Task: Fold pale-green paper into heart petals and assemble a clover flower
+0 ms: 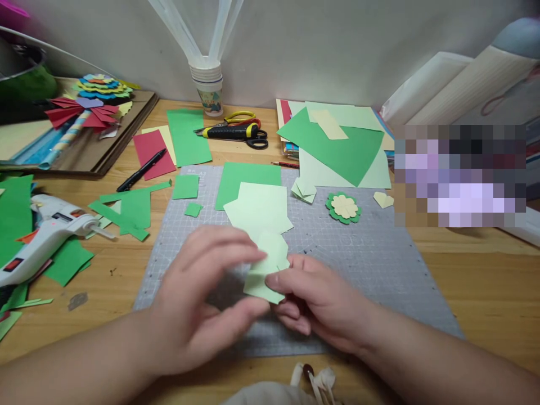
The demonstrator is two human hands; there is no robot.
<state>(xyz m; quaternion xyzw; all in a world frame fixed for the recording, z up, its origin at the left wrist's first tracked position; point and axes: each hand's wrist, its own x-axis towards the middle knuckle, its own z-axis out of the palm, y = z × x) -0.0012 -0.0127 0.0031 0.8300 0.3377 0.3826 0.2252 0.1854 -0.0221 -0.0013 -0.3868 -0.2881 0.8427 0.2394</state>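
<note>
My right hand (314, 292) pinches a small pale green piece of paper (270, 256) between thumb and fingers. The piece has a crease or fold low down, a short dark line near its right side and cut edges. My left hand (211, 287) is slightly blurred beside it, fingers curved and thumb apart; its fingertips overlap the paper's left part in view, and I cannot tell if they touch it. Behind lie a larger pale green sheet (264, 205) and a green sheet (251, 169) on the grey cutting mat (358, 281). A layered paper flower (343, 207) and a folded pale green piece (304, 190) lie right of them.
At left, a white glue gun (46, 236) lies among green paper scraps (135, 211). Scissors (257, 140), a yellow-black cutter (230, 131), a black pen (142, 170) and a paper cup stack (210, 93) stand or lie behind. Stacked paper (337, 146) occupies the back right.
</note>
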